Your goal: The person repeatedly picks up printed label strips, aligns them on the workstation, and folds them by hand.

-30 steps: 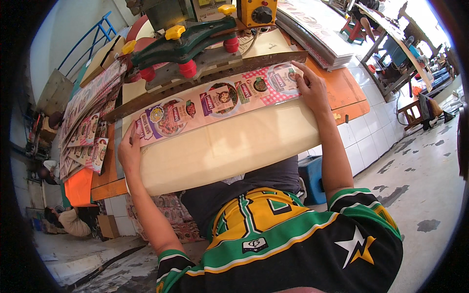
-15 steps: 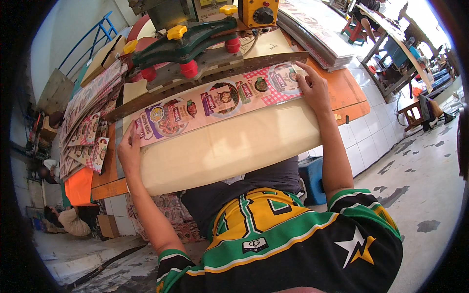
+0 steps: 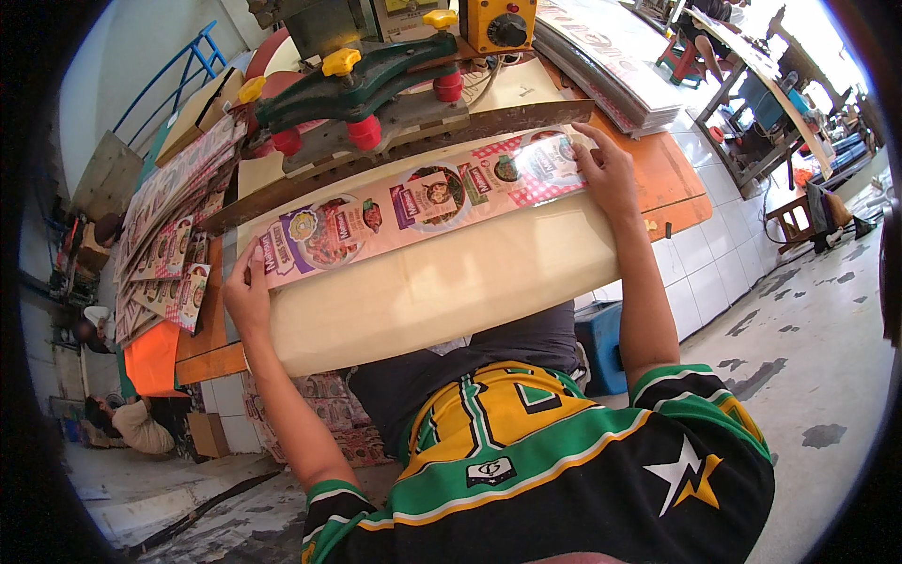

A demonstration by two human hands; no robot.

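Note:
A long glossy printed strip [image 3: 385, 209] with pictures of food bowls lies across a cream padded board [image 3: 442, 291] in front of me. My left hand [image 3: 248, 293] pinches the strip's left end between thumb and fingers. At the other end, my right hand [image 3: 604, 171] grips the strip's right edge, thumb toward the middle. Just beyond the strip runs a long metal bar [image 3: 395, 155], and behind it stands a machine with a dark green clamp arm [image 3: 352, 89] with yellow knobs and red feet.
Loose printed sheets [image 3: 174, 216] are heaped on the left of the orange table [image 3: 672, 183]. A stack of flat sheets [image 3: 611, 66] lies at the back right. A yellow control box [image 3: 498, 26] tops the machine. A blue stool [image 3: 601, 348] stands below the board; people sit farther off.
The strip has come slightly toward me, away from the metal bar, and its right end now catches a glare. Both hands have shifted a little with it and keep their hold.

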